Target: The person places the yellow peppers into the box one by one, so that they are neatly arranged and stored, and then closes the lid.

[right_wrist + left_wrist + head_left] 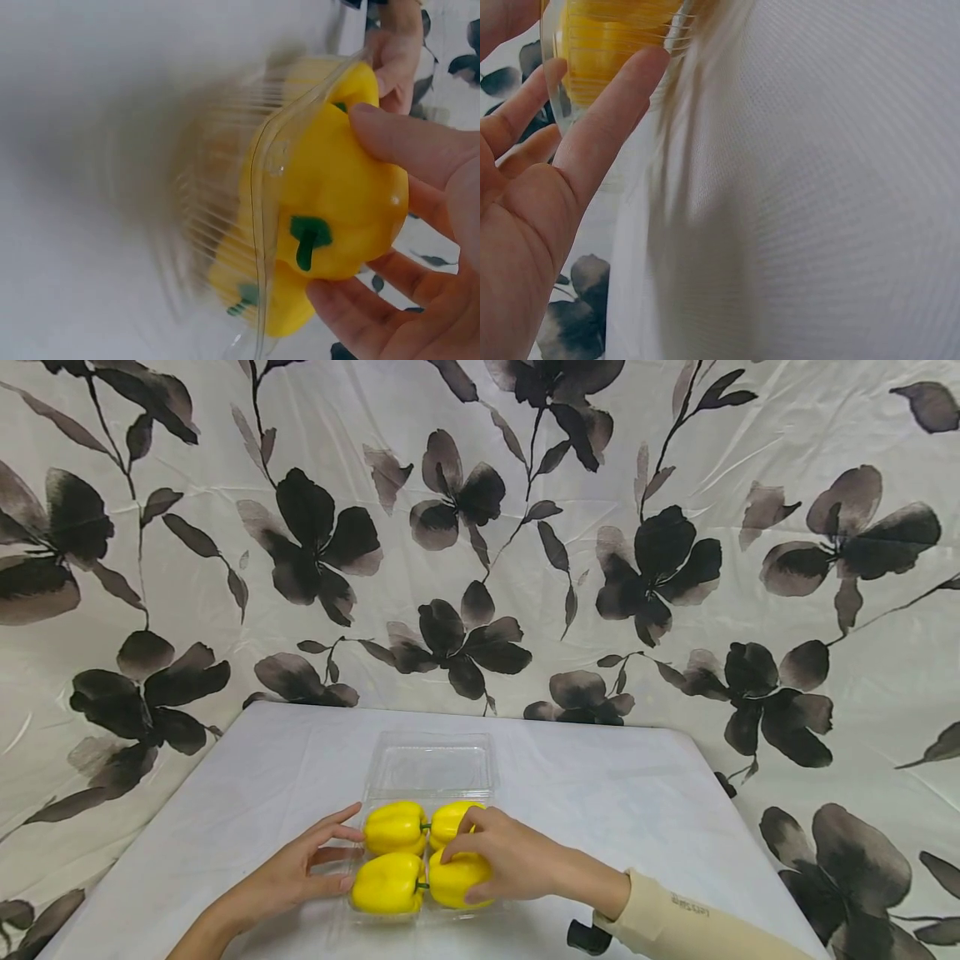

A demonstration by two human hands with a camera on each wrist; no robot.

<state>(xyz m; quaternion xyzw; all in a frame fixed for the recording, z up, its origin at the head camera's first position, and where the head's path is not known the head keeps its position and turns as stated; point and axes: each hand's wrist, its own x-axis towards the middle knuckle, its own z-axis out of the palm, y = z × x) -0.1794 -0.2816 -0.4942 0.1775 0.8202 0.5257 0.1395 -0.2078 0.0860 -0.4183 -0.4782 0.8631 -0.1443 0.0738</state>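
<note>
While left hand (303,867), fingers apart, touches container (431,768) at nine o'clock, right hand (517,860) grips glossy, green-stemmed yellow pepper (454,882).

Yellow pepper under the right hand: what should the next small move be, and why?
Probably ease the right hand off the near right pepper. The four peppers sit two by two in the clear container, so that one seems placed. The left hand is at the container's left side, and the lid lies open behind.
</note>
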